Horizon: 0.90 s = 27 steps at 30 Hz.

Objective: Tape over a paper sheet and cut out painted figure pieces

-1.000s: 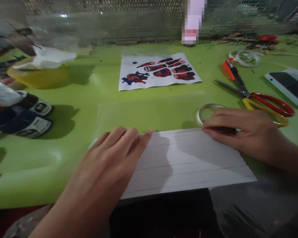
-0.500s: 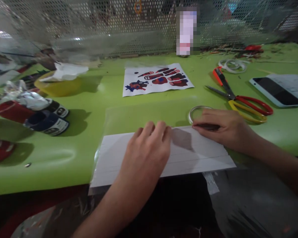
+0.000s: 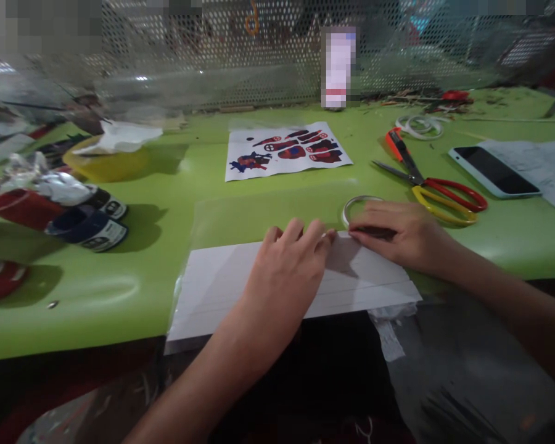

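Observation:
A white ruled sheet of paper (image 3: 213, 280) lies along the near table edge, over a clear plastic sheet (image 3: 240, 216). My left hand (image 3: 291, 265) rests across the paper. Its fingers are bent and closed at the far edge, with the thumb hidden beneath. Close to its right, my right hand (image 3: 393, 237) pinches at that same edge. A pale, thin ring, apparently a roll of tape (image 3: 346, 213), shows behind its fingers and seems held in them; the hand covers the rest of the ring.
Beyond lies a printed sheet (image 3: 240, 139) of red and blue figures. Scissors (image 3: 416, 179), an orange cutter (image 3: 393, 145), a phone (image 3: 494, 172) and a white coil (image 3: 420, 126) are at right. Paint jars (image 3: 90, 228) and a yellow bowl (image 3: 106, 163) stand left.
My left hand has slid right along the paper's far edge, closer to my right hand. The right hand keeps nearly the same place on the paper. The view has shifted slightly.

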### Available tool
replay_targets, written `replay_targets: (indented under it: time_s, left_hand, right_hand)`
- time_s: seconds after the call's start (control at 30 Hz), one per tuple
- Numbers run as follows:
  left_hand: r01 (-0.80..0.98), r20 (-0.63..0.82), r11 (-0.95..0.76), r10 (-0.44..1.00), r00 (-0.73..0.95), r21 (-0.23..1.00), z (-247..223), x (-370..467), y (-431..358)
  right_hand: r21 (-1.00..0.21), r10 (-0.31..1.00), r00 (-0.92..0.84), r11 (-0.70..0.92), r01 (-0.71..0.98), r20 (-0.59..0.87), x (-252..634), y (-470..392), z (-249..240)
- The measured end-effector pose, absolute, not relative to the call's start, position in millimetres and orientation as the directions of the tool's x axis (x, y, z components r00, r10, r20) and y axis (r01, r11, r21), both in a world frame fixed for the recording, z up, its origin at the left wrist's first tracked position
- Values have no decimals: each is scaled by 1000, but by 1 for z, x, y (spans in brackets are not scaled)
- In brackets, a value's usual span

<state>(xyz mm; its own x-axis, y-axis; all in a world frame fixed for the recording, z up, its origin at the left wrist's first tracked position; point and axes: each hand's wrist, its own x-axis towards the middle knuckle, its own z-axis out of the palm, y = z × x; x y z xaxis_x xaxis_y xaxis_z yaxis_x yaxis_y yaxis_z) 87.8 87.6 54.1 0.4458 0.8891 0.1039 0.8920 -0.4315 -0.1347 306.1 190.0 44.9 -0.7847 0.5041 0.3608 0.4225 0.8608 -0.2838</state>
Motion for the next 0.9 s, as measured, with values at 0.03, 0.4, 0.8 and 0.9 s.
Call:
replay_targets:
  time_s: [0.03, 0.4, 0.8, 0.9]
  left_hand:
    - [891, 95, -430, 890, 445, -143, 55, 89, 88]
    - [860, 60, -493, 862, 503, -128, 62, 85, 95]
    - [916, 123, -385, 910, 397, -110, 60, 103, 77]
    - [933, 170, -325, 921, 349, -155, 58, 99, 70]
  right_hand:
    - [-270, 497, -789, 865, 422, 361, 306, 190, 45]
    - [86, 446, -816, 858, 507, 367, 319, 187, 45]
    - [-185, 531, -770, 847, 499, 354, 334, 180, 55]
    - [-198, 568, -744, 822, 534, 352, 329, 176, 57]
